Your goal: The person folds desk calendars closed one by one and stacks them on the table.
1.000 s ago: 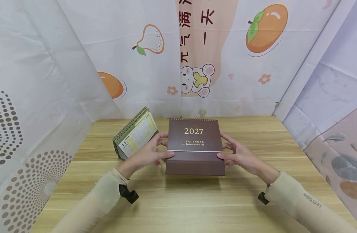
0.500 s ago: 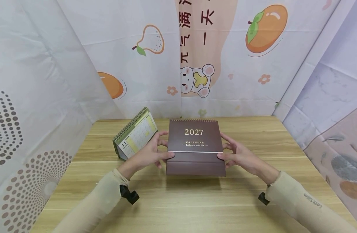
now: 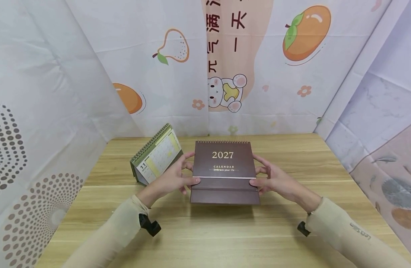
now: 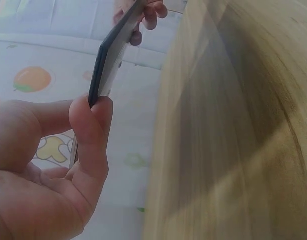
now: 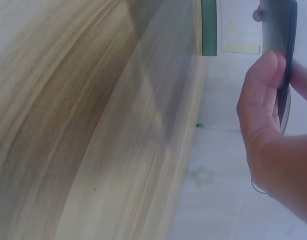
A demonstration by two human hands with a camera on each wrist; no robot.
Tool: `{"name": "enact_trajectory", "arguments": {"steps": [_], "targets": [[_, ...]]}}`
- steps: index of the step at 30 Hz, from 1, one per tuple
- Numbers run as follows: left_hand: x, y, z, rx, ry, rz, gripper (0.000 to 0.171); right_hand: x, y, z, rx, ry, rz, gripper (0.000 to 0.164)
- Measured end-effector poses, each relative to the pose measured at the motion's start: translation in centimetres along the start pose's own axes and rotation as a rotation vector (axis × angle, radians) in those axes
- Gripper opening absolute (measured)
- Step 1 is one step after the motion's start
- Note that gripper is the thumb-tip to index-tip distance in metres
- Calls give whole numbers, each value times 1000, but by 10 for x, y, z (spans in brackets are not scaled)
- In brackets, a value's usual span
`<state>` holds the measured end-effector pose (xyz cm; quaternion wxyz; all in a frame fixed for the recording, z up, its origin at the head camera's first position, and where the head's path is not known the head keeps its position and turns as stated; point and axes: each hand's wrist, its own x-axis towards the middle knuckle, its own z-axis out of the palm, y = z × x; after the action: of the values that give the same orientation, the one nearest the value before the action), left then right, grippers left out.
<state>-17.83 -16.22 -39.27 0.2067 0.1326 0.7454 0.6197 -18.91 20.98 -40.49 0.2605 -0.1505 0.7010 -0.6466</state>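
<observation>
A dark brown 2027 desk calendar [image 3: 223, 163] with a gold spiral along its top faces me in the head view. My left hand [image 3: 173, 178] grips its left edge, thumb on the front and fingers behind. At the opposite edge my right hand [image 3: 276, 180] holds it the same way. In the left wrist view the left hand [image 4: 68, 150] pinches the calendar's edge [image 4: 99, 70], and a gap shows between it and the table. The right wrist view has the right hand's fingers [image 5: 263, 75] curled behind the calendar [image 5: 281, 30].
A green spiral desk calendar [image 3: 156, 152] showing 11 stands at the left, close behind my left hand. Both are over a wood-grain table [image 3: 205, 238]. A printed curtain [image 3: 178, 89] hangs along the table's back edge, with more cloth at both sides.
The brown calendar has come slightly lower and its top tilts a little more away from me. Both hands keep their hold on it. The green calendar has stayed put.
</observation>
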Motion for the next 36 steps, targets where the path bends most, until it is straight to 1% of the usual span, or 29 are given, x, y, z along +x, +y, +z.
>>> {"name": "enact_trajectory", "arguments": {"steps": [8,17,24,32,36], "targets": [[0,-2,0,34,5,-21,97,0,-1,1,-18,1,19,100],[3,-8,0,79,2,-41,96,2,-1,0,-54,-8,32,99],[6,-12,-1,39,-27,-43,95,4,3,-2,-82,-17,38,100],[7,-10,1,28,-40,-39,96,4,5,-4,-112,-7,68,101],[10,-14,2,29,-43,-47,96,4,7,-6,-132,-3,71,100]]}}
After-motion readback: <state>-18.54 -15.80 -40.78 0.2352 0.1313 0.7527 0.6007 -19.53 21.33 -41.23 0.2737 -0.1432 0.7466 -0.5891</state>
